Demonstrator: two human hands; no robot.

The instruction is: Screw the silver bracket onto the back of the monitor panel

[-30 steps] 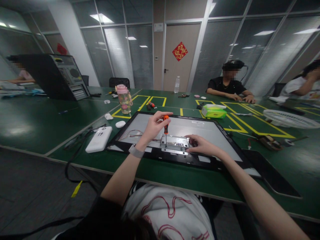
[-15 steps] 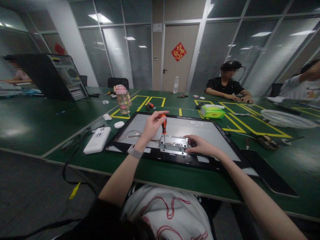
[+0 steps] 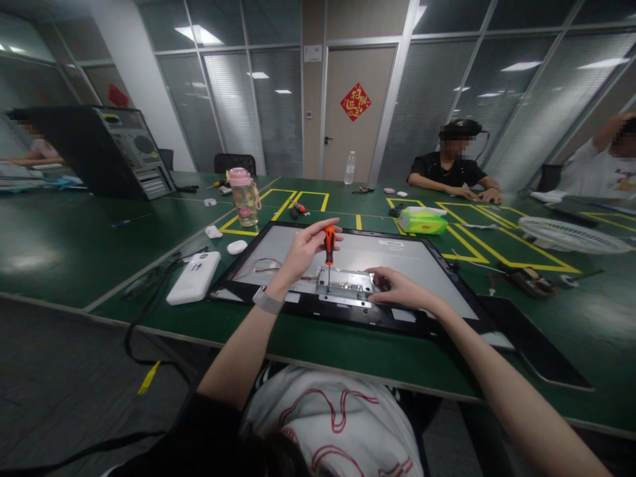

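An orange-and-black screwdriver [image 3: 329, 246] stands nearly upright in my left hand [image 3: 302, 254], between thumb and fingers, with the fingers partly stretched out. Its tip meets the left part of a silver metal bracket [image 3: 342, 301]. My right hand [image 3: 400, 289] is closed round the bracket's right end, thumb on the near side and fingers on the far side; a dark patch shows between them. The bracket lies near the front edge of a flat display panel [image 3: 422, 255] with a grey back and black frame. Thin wires [image 3: 261, 265] run left from the bracket.
Left of the panel are a white power bank [image 3: 193, 278], a small white case [image 3: 237, 248] and a pink-lidded bottle [image 3: 243, 199]. Beyond stand a computer case [image 3: 99, 152] and a tissue pack [image 3: 423, 220]. A dark slab [image 3: 536, 344] lies right. A person [image 3: 450, 165] sits opposite.
My left hand has shifted slightly right, and its fingers have turned and spread around the screwdriver handle, which is more upright. My right hand has stayed in place.
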